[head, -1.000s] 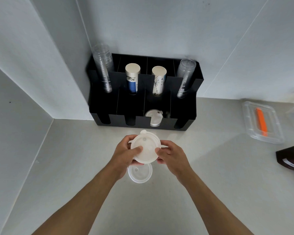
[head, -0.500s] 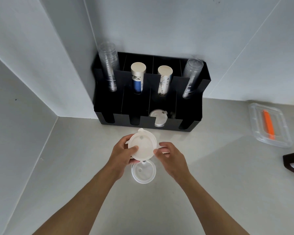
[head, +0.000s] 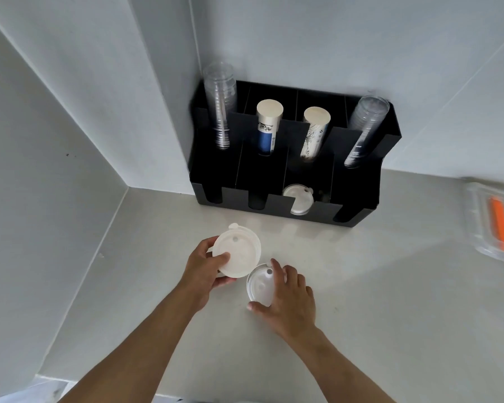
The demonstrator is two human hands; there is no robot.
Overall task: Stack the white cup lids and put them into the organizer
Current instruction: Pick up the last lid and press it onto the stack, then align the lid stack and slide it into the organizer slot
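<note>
The organizer (head: 274, 175) at 12 o'clock is black. The lid (head: 298, 199) in it is white, and so are the stack of lids (head: 239, 254) and the lid on the counter (head: 259, 286). One paper cup stack (head: 266, 126) has a blue band; the other (head: 314, 132) has dark drawings. At 3 o'clock, the clear box (head: 477, 216) holds something orange (head: 501, 228). The counter (head: 390, 301) is pale grey.

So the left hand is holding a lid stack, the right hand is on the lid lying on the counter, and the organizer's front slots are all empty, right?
Not quite: the organizer isn't empty in front. The head view shows a white lid already standing in one front slot. The rest holds: the left hand holds a lid stack, and the right hand is on the counter lid.
</note>
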